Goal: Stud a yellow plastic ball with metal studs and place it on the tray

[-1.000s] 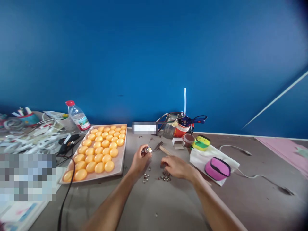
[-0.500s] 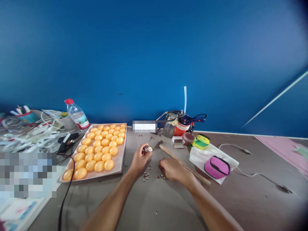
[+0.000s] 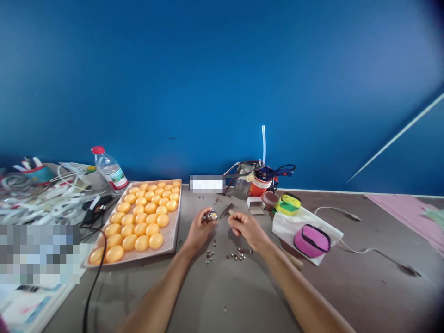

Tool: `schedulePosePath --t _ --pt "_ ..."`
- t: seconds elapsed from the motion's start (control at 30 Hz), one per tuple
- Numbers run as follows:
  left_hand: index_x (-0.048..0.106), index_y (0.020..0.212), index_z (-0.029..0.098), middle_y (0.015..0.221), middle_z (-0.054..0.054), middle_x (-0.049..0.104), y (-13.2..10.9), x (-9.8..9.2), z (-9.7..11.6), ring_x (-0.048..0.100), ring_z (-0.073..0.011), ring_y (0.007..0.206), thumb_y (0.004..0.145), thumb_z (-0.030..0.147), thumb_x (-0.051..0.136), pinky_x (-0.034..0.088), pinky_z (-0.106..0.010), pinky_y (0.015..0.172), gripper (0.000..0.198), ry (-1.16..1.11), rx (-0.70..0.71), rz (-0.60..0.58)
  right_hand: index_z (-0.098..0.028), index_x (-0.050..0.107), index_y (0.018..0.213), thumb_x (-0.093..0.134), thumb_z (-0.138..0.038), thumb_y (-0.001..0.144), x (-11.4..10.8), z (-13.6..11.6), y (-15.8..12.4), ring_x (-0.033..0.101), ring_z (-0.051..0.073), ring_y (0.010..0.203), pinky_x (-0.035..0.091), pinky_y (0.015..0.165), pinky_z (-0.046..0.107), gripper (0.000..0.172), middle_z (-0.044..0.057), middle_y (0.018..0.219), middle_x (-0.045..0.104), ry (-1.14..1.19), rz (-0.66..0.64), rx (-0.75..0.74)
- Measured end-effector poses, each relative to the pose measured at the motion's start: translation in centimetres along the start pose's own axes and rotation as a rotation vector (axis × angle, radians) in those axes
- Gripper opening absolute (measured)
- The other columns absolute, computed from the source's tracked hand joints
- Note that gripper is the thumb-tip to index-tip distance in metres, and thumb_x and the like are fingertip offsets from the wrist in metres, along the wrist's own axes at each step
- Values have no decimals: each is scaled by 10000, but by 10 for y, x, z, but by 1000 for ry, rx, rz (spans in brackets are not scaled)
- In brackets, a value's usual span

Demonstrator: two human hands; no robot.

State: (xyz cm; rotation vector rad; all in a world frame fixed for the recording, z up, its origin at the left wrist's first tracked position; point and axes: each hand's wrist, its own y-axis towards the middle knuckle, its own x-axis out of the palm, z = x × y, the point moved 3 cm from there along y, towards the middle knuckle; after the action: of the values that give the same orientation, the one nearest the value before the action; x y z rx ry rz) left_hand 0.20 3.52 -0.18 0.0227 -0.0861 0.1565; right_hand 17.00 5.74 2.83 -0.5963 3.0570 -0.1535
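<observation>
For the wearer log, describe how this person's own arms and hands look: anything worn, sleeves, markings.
Both arms are bare as far as the picture shows: no sleeve on the left forearm or the right forearm. The left hand and the right hand wear no gloves. No watch, bracelet, ring or marking shows, though the hands are small in the view.

A pixelated patch (image 3: 40, 253) hides whatever lies at the surface's left edge, and a smaller patch (image 3: 207, 184) covers something at its back edge. The shiny piece (image 3: 212, 215) in the left hand (image 3: 199, 229) is too small to identify, as are the scattered bits (image 3: 239, 254) near the right hand (image 3: 247, 226).
</observation>
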Motion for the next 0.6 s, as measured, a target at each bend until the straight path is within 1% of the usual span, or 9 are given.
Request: schedulePosePath --t 0.1,0.17,0.23,0.3,0.37,0.4,0.47,0.53,0.6 --pt "521 1115 172 951 -51 627 -1 0 0 619 -155 807 678 324 675 489 -261 723 487 37 -20 -20 -144 607 793 652 -330 669 2 1 -1 465 78 463 342 504 214 228 -42 490 522 201 -65 101" --pt "511 1131 168 967 -55 628 -1 0 -1 619 -155 822 699 325 657 490 -261 735 482 62 -23 -27 -139 615 823 695 -308 627 3 2 -1 496 86 483 377 518 221 270 -28 523 558 316 -105 168" --pt "509 1138 163 984 -59 629 -1 -1 -3 620 -160 839 707 325 648 492 -270 754 481 92 -8 -28 -136 614 803 723 -253 586 3 5 0 506 82 481 391 508 219 270 -25 547 570 386 -112 211" --pt "513 1142 161 1008 -63 630 -1 -1 -4 618 -168 866 711 317 640 491 -283 779 476 127 16 -33 -138 603 776 720 -216 578 3 8 2 499 73 456 384 469 211 243 -20 572 582 421 -89 232" --pt "517 1146 162 1020 -62 634 -2 -1 -4 614 -168 878 714 300 629 482 -291 801 467 167 37 -48 -142 586 760 686 -215 623 2 12 3 481 64 421 372 432 204 184 -15 580 589 438 -56 240" --pt "520 1145 163 1024 -61 636 -2 -1 -4 611 -166 881 715 286 622 475 -292 812 459 191 48 -58 -144 579 758 659 -211 652 1 14 4 485 65 417 379 429 204 148 -13 581 591 446 -36 244" --pt "527 1139 164 1029 -58 635 -4 0 -2 604 -159 879 712 257 609 463 -286 821 445 234 65 -76 -149 561 743 605 -155 678 1 16 5 542 81 464 428 472 209 79 -6 598 598 474 8 254" --pt "529 1134 165 1027 -54 632 -5 0 0 598 -151 869 713 241 596 459 -274 809 433 260 76 -83 -155 534 716 554 -62 650 0 17 5 609 105 557 477 552 223 116 6 637 615 505 42 264" --pt "527 1133 166 999 -48 634 -5 1 1 594 -145 837 713 243 591 461 -264 777 432 268 74 -85 -162 505 695 495 3 609 0 17 4 631 115 592 491 582 231 186 13 664 630 507 48 286"
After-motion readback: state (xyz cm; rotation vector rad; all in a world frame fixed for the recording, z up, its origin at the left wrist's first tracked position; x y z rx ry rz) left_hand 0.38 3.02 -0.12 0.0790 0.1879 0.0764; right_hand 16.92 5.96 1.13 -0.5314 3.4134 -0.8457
